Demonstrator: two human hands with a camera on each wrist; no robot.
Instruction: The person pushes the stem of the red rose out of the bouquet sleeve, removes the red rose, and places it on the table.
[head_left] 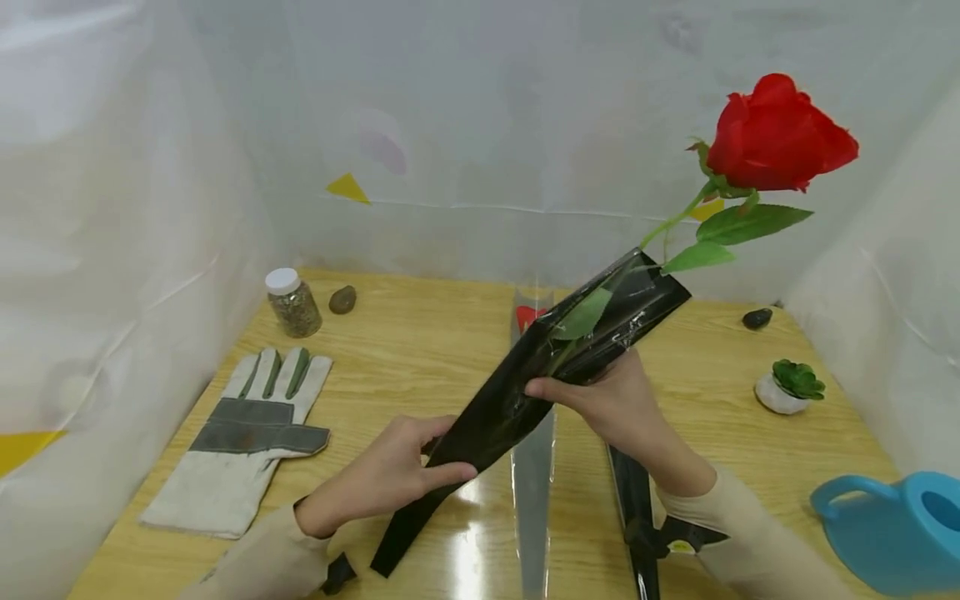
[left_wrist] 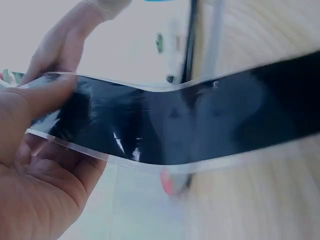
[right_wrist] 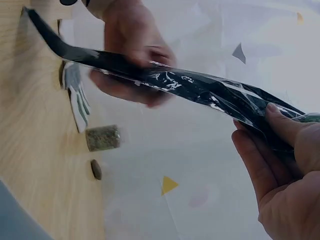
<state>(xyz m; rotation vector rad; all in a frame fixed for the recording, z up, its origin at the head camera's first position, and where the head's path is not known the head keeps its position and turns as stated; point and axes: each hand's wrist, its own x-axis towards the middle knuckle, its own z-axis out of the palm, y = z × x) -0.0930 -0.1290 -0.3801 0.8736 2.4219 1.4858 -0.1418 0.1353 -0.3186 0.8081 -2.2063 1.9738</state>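
Both hands (head_left: 390, 475) grip sleeve (head_left: 517, 392) w/ rose (head_left: 776, 133).

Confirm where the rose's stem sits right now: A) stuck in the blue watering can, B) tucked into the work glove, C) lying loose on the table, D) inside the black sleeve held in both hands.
D: the rose sticks out of the black sleeve, which the left hand and right hand both hold above the table.
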